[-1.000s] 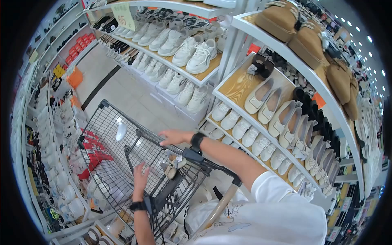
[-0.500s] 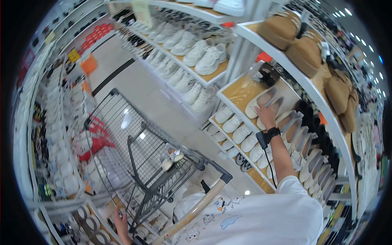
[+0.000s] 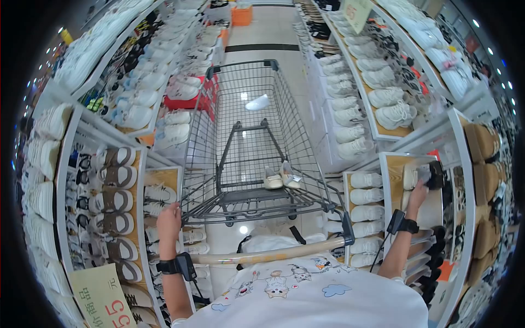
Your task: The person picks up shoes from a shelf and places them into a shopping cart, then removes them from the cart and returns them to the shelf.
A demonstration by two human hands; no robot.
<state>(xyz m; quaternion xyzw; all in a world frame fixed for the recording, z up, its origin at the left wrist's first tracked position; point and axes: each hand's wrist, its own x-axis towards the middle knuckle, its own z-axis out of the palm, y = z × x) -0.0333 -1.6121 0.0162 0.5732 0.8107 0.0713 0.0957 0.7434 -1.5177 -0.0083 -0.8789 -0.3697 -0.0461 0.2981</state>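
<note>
The shop is bright. Small white ceiling lights shine up past the right hand (image 3: 418,191), and the shiny pale tile floor (image 3: 262,34) glares ahead of both hands. The edges bend into black.

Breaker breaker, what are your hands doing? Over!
Left hand by cart; right hand at pale shelf shoe, grip unclear. Cart between hands, shoe pair inside.

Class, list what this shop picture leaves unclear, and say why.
- Head view: whether the right hand grips the shoe; blurred.
- Head view: whether the left hand touches the cart; too small.
- Head view: feet; hidden by the shirt.
- Head view: the sign's lower part; cut off by the edge.
</note>
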